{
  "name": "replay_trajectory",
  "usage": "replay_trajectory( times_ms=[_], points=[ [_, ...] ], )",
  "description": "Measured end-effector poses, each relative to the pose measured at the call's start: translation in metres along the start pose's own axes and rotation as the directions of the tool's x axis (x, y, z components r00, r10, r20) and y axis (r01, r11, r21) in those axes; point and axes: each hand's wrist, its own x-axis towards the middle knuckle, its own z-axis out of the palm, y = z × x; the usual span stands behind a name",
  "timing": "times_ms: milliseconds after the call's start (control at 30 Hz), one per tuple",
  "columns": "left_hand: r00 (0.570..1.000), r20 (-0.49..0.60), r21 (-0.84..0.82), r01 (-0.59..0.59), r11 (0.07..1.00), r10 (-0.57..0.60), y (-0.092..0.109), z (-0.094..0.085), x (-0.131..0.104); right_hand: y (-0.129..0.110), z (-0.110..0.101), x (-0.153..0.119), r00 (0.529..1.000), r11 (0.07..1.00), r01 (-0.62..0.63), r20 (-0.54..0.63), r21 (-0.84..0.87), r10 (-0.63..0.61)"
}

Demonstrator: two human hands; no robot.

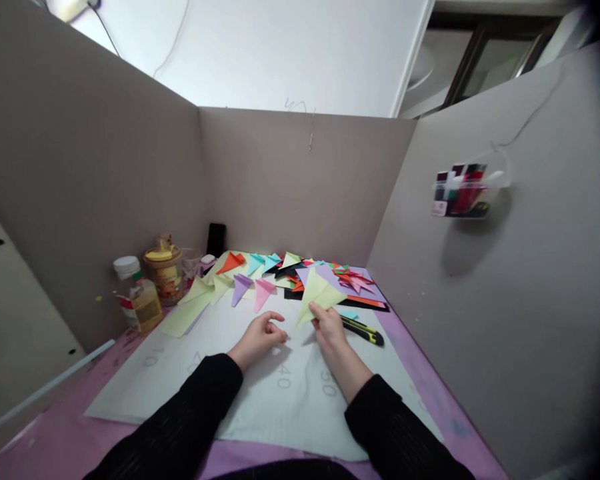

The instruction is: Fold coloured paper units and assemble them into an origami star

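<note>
A pale yellow-green paper plane [318, 292] is pinched by its underside in my right hand [327, 327], raised a little over the white sheet [180, 380]. To its left my left hand [261, 337] hovers with curled fingers, thumb and forefinger apart, and nothing between them. Beyond my hands lie several folded paper pieces, among them a purple one [241, 289], a pink one [264, 293] and an orange one [231, 263]. A black and yellow utility knife [363, 330] rests just right of my right hand.
Bottles and jars stand at the left: a white-capped bottle [147, 303] and a brown jar [163, 270]. A black phone [216, 238] leans at the back. Grey partitions [305, 180] enclose the desk. A clear container [463, 190] hangs on the right wall. Pink folded stars [357, 281] lie back right.
</note>
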Motion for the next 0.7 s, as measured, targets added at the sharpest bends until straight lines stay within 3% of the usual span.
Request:
replay_trajectory(
  times_ms=[167, 400, 567, 700],
  points=[
    [0.990, -0.090, 0.074, -0.106, 0.992, 0.112, 0.002, -0.003, 0.003, 0.016, 0.002, -0.009, 0.987, 0.986, -0.006, 0.160, -0.169, 0.033],
    [1.000, -0.026, 0.029, 0.018, 0.999, -0.017, 0.006, 0.001, -0.002, 0.021, 0.007, -0.020, 0.956, 0.974, -0.044, 0.272, -0.223, 0.106],
    [0.989, -0.146, -0.113, -0.036, 0.993, 0.019, 0.007, -0.005, 0.003, 0.027, 0.008, -0.030, 0.902, 0.919, 0.085, 0.422, -0.386, 0.094],
    [0.983, -0.185, -0.187, -0.055, 0.981, 0.020, 0.000, -0.007, 0.007, 0.029, 0.009, -0.034, 0.894, 0.831, 0.204, 0.444, -0.518, 0.057]
  ],
)
